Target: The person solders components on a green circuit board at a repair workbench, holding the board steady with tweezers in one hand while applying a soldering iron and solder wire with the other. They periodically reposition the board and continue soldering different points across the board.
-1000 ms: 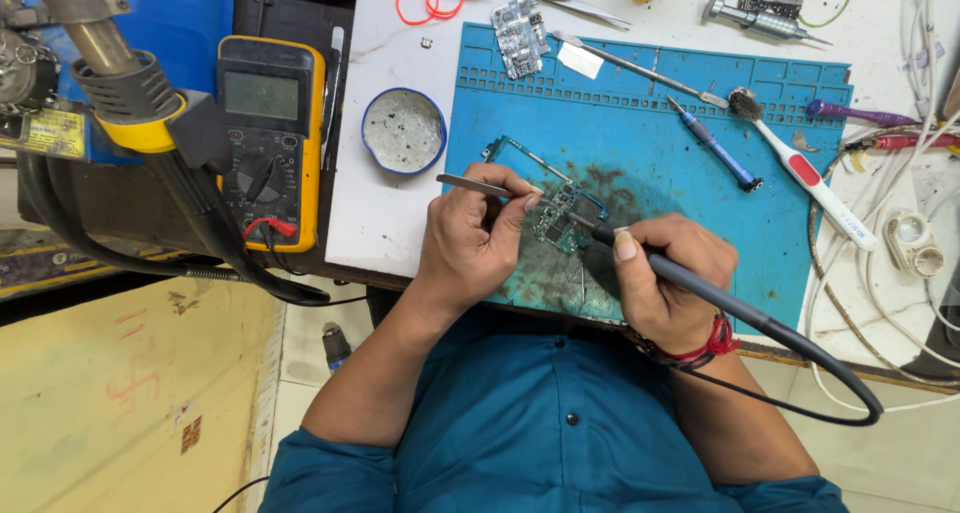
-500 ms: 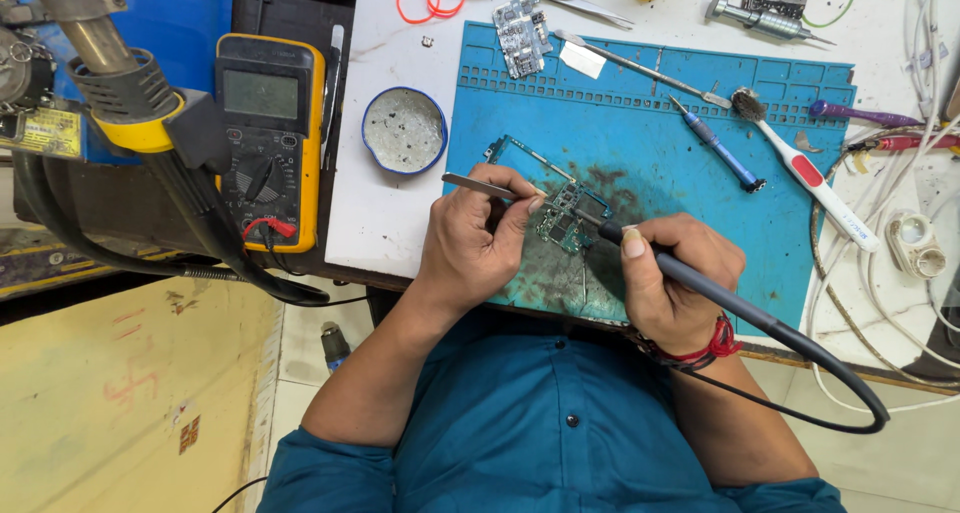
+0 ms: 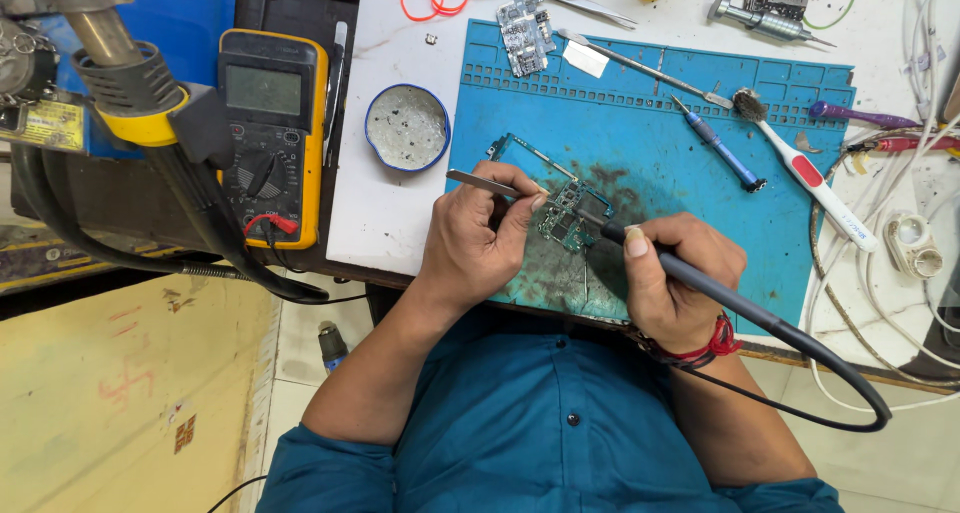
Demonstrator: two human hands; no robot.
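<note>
A small green circuit board (image 3: 566,216) lies on the blue work mat (image 3: 700,113), near its front edge. My left hand (image 3: 478,243) holds metal tweezers (image 3: 484,182) whose tips reach the board's left side. My right hand (image 3: 672,278) grips a dark soldering iron (image 3: 700,283) like a pen, its tip touching the board from the right. The iron's black cable (image 3: 850,368) loops off to the right.
A yellow multimeter (image 3: 268,133) and a hot-air nozzle (image 3: 120,73) sit at the left. A round blue tin (image 3: 407,126) stands beside the mat. On the mat's far part lie a blue screwdriver (image 3: 722,151), a toothbrush (image 3: 805,178), another small board (image 3: 527,35) and long tweezers (image 3: 640,65). White cables (image 3: 900,303) crowd the right.
My hands and the soldering iron have shifted only slightly over the board; the iron's tip stays on it and the tweezers stay at its left edge.
</note>
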